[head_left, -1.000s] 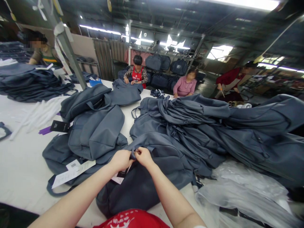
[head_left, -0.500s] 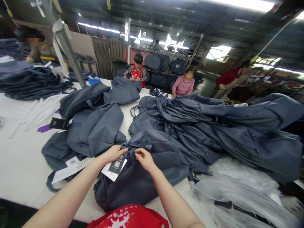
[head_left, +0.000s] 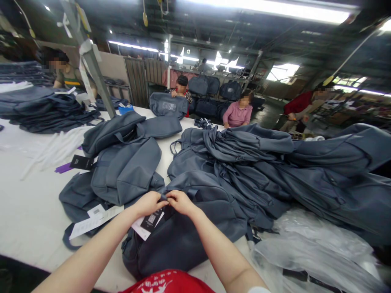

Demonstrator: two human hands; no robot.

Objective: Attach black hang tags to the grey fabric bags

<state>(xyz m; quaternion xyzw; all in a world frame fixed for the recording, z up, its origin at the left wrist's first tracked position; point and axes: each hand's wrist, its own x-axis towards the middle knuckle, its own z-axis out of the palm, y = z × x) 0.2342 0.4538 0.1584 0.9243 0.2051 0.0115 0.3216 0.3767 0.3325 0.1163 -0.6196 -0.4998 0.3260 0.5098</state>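
A dark blue bag (head_left: 183, 240) lies on the white table right in front of me. My left hand (head_left: 151, 202) is closed on the bag's strap near its top edge. Touching it from the right, my right hand (head_left: 180, 201) has its fingers pinched together at the same spot; what lies between them is too small to make out. Black and white tags (head_left: 149, 221) hang just below my left hand, against the bag.
More blue bags (head_left: 125, 171) lie to the left, and a large heap of them (head_left: 253, 179) fills the right. Clear plastic (head_left: 317, 248) covers the lower right. White strips (head_left: 58, 146) and a metal post (head_left: 97, 77) are at the left. Several people work beyond the table.
My right hand has moved left to meet my left hand, and its fingers have closed. Across the table, a person has raised a blue bag upright. The view has shifted slightly.
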